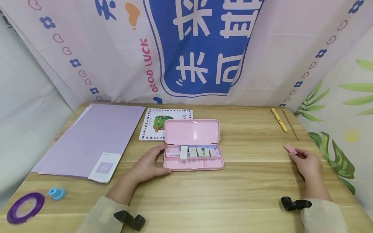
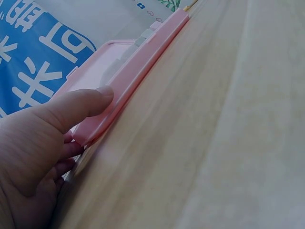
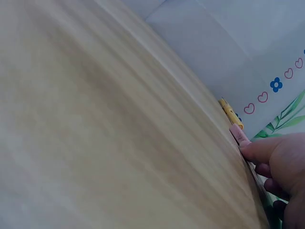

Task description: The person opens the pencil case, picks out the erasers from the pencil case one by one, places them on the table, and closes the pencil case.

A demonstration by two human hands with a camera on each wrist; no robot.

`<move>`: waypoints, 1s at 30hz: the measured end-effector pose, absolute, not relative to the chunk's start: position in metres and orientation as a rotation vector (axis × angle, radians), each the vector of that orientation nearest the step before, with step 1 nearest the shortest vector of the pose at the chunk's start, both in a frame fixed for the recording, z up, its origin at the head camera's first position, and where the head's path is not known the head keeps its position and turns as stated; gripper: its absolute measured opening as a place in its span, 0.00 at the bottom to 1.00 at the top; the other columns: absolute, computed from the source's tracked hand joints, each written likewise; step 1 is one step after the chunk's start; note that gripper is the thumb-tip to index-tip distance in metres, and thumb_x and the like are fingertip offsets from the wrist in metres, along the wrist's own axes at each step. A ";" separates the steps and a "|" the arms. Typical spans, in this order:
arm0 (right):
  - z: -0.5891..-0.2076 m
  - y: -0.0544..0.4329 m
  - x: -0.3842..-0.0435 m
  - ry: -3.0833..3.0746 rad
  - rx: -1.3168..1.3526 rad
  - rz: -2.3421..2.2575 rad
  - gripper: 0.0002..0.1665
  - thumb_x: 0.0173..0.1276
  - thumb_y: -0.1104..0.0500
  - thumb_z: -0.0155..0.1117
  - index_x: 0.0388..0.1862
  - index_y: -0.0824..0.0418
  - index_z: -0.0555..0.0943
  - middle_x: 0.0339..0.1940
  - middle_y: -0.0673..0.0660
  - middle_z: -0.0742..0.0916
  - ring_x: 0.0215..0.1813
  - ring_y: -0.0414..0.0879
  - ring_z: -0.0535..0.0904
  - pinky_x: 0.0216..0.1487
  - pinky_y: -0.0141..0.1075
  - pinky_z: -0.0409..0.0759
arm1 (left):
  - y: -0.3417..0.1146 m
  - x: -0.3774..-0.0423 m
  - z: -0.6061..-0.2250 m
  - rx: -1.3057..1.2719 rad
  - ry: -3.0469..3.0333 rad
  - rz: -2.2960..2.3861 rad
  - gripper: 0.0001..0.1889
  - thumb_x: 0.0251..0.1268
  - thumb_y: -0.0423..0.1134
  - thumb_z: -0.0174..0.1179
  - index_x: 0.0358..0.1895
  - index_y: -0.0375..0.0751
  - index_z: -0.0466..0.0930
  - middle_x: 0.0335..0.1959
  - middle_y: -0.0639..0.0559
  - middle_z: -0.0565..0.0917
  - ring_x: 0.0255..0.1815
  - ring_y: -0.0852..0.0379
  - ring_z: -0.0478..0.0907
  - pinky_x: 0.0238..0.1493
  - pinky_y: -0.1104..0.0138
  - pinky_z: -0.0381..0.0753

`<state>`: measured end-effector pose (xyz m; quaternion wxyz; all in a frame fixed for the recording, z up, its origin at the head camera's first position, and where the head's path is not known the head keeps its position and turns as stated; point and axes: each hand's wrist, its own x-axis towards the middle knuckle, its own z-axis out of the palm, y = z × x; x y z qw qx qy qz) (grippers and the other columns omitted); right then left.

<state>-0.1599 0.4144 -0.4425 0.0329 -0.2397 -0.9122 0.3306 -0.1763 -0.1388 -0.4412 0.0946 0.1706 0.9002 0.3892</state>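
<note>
An open pink pencil case (image 1: pixel 170 164) lies in the middle of the table, its lid raised at the back. Several pale eraser blocks (image 1: pixel 184 152) sit in a row across its rear compartment. My left hand (image 1: pixel 148 164) holds the case's left end; in the left wrist view the thumb (image 2: pixel 90 105) lies on the front wall while other fingers show at the end. Over at the right, my right hand (image 1: pixel 306 163) pinches a small pink eraser (image 1: pixel 289 149) between thumb and fingers, at the table surface. The right wrist view also shows the eraser (image 3: pixel 239 134) at the fingertips.
A yellow pen (image 1: pixel 279 120) and a thin stick (image 1: pixel 290 124) lie beyond the right hand. Behind the case is a booklet (image 1: pixel 151 124). At the left lie a lilac folder (image 1: pixel 107 136), a purple tape roll (image 1: pixel 14 212) and a blue plastic piece (image 1: pixel 57 193). A printed curtain (image 1: pixel 122 64) borders the back.
</note>
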 end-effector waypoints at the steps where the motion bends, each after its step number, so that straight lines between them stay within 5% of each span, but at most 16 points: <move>1: -0.442 0.415 -0.160 -2.815 -0.733 1.012 0.38 0.73 0.43 0.52 0.69 0.70 0.69 0.63 0.73 0.77 0.61 0.63 0.73 0.45 0.38 0.71 | -0.139 -0.176 -0.441 0.507 2.669 1.158 0.51 0.48 0.53 0.75 0.75 0.39 0.59 0.76 0.35 0.59 0.77 0.36 0.55 0.76 0.44 0.57; 9: -0.435 0.410 -0.158 -2.806 -0.744 1.092 0.45 0.72 0.38 0.50 0.74 0.69 0.61 0.70 0.74 0.71 0.68 0.67 0.68 0.62 0.56 0.72 | -0.139 -0.176 -0.441 0.532 2.676 1.167 0.51 0.49 0.52 0.75 0.74 0.38 0.59 0.76 0.37 0.61 0.77 0.37 0.57 0.76 0.44 0.57; 13: -0.431 0.391 -0.158 -2.710 -0.744 1.122 0.44 0.71 0.37 0.52 0.74 0.65 0.64 0.69 0.69 0.74 0.61 0.53 0.75 0.53 0.31 0.78 | -0.139 -0.176 -0.441 0.527 2.675 1.165 0.51 0.48 0.52 0.75 0.74 0.38 0.59 0.75 0.37 0.61 0.77 0.37 0.57 0.76 0.44 0.58; 16: -0.429 0.367 -0.160 -2.662 -0.647 1.108 0.37 0.71 0.41 0.56 0.69 0.66 0.71 0.64 0.67 0.77 0.56 0.47 0.74 0.46 0.23 0.70 | -0.139 -0.176 -0.441 0.524 2.675 1.159 0.51 0.48 0.53 0.75 0.74 0.38 0.59 0.76 0.37 0.61 0.77 0.37 0.57 0.76 0.44 0.58; 21: -0.427 0.324 -0.161 -2.664 -0.401 1.140 0.31 0.71 0.46 0.60 0.64 0.67 0.75 0.61 0.68 0.79 0.60 0.55 0.71 0.54 0.40 0.68 | -0.139 -0.176 -0.441 0.523 2.676 1.158 0.51 0.48 0.53 0.75 0.74 0.38 0.59 0.76 0.37 0.61 0.77 0.37 0.57 0.76 0.44 0.58; 30: -0.433 0.244 -0.160 -2.727 -0.034 1.159 0.24 0.66 0.52 0.68 0.55 0.65 0.82 0.52 0.64 0.84 0.55 0.55 0.77 0.56 0.47 0.78 | -0.139 -0.176 -0.441 0.524 2.672 1.169 0.51 0.48 0.52 0.75 0.75 0.37 0.58 0.76 0.36 0.60 0.77 0.36 0.57 0.76 0.44 0.57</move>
